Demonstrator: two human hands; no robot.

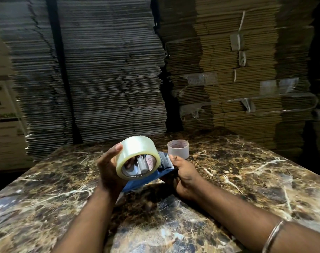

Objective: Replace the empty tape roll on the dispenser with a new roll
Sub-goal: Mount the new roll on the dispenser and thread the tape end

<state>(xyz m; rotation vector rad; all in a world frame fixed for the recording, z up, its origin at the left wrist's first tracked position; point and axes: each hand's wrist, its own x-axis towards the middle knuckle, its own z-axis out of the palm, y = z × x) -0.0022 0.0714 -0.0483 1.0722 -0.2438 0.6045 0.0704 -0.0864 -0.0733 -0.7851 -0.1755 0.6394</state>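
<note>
My left hand grips a full roll of clear tape, held tilted above the marble table with its hollow core facing me. Right behind and under the roll is the blue tape dispenser, which my right hand holds by its handle end. The dispenser's hub shows through the roll's core; whether the roll is seated on it I cannot tell. The toothed blade end sticks out to the right of the roll. An empty tape core, pale and translucent, stands upright on the table just beyond my right hand.
The brown marble table stretches in front of me. Tall stacks of flattened cardboard rise close behind its far edge. A printed white carton stands at the left. A metal bangle is on my right wrist.
</note>
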